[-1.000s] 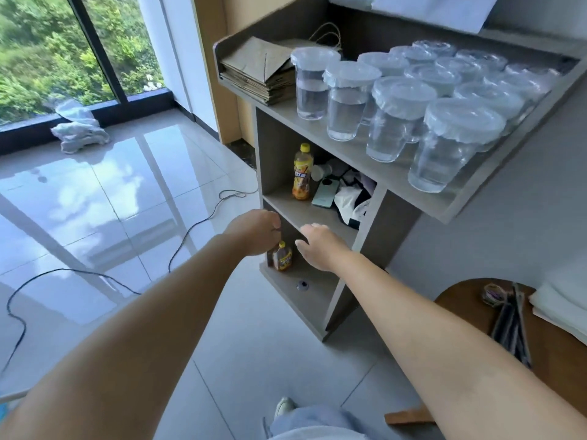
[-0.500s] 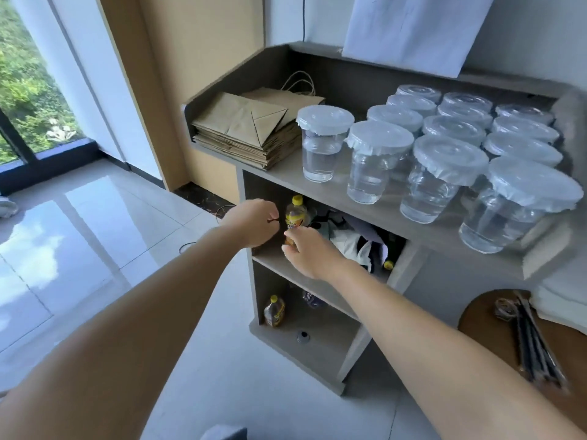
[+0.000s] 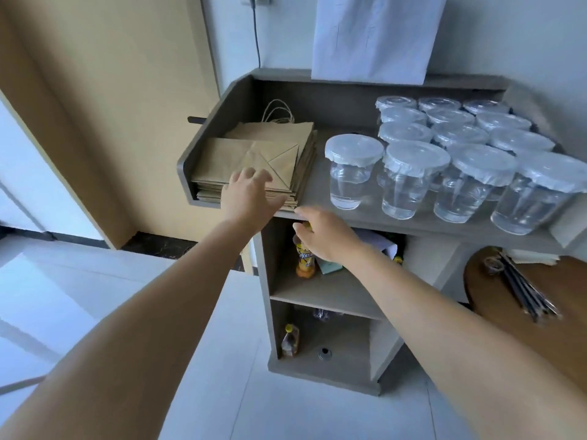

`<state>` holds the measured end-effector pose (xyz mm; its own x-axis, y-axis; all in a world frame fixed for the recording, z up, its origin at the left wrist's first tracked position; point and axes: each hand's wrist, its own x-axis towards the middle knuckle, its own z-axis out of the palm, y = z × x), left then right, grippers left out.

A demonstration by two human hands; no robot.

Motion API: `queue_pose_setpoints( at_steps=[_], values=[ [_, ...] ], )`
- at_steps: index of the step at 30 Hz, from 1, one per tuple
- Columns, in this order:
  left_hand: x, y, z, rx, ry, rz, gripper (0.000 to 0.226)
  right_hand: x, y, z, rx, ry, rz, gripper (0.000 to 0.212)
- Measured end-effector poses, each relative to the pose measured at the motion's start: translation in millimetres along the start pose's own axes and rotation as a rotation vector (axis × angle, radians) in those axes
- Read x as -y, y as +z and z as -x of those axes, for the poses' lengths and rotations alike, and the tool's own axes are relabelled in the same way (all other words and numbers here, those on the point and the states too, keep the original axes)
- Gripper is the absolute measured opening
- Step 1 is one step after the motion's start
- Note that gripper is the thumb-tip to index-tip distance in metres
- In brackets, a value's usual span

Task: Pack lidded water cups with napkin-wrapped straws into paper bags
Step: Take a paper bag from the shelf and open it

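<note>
Brown paper bags (image 3: pixel 254 157) lie stacked under left hand (image 3: pixel 249 196).

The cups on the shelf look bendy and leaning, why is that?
Head view: the wide lens bends the edges, so the far-right cup leans outward while the nearest cup stands almost straight; the shelf edge curves too, and the floor glares bright.

Bags (image 3: pixel 254 160): stack open from above and front; raised side wall (image 3: pixel 219 122) blocked the left.
Cups (image 3: pixel 409 179): packed close together, right of bags, narrow bare shelf (image 3: pixel 313 173) between.
Back: wall panel closed it.
</note>
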<state>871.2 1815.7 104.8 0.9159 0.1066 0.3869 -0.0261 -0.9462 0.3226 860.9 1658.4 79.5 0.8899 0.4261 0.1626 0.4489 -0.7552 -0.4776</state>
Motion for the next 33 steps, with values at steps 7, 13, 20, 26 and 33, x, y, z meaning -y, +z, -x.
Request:
queue_pose_setpoints(
  at_steps=[7, 13, 20, 26, 33],
  values=[
    [5.5, 7.2, -44.1, 0.158, 0.004, -0.126, 0.067, 1.4, -6.1, -22.1, -0.041, 0.021, 0.027, 0.038],
    [14.8, 16.2, -61.0, 0.180, 0.028, -0.196, 0.082, 1.2, -1.0, -34.9, -0.029, 0.040, 0.000, 0.039],
    [24.2, 25.7, -56.1, 0.097, 0.129, -0.334, 0.075, 7.2, 3.0, -42.5, -0.072, 0.044, -0.053, 0.036],
    [22.7, 20.3, -52.3, -0.092, 0.211, -0.319, 0.061, 25.5, 1.9, -50.6, -0.208, 0.178, -0.335, 0.031],
    [42.1, 16.1, -42.6, -0.416, 0.497, -0.138, 0.062, 41.8, -13.6, -75.3, -0.183, 0.494, -1.048, 0.047]
  ],
)
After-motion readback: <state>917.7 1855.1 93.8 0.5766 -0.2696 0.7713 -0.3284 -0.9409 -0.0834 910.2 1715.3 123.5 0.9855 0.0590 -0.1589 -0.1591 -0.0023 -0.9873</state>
